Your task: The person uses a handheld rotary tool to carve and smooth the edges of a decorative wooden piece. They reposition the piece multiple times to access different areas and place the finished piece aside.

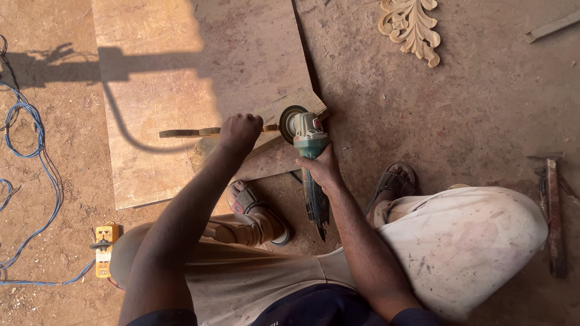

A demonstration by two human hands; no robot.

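The wooden strip point(199, 131) lay across a plywood board point(181, 78) on the dusty earth floor point(471, 108). Your left hand point(240, 131) closed its fingers round the strip's end; your right hand point(320, 168) gripped the green angle grinder point(308, 142), its disc beside the strip.
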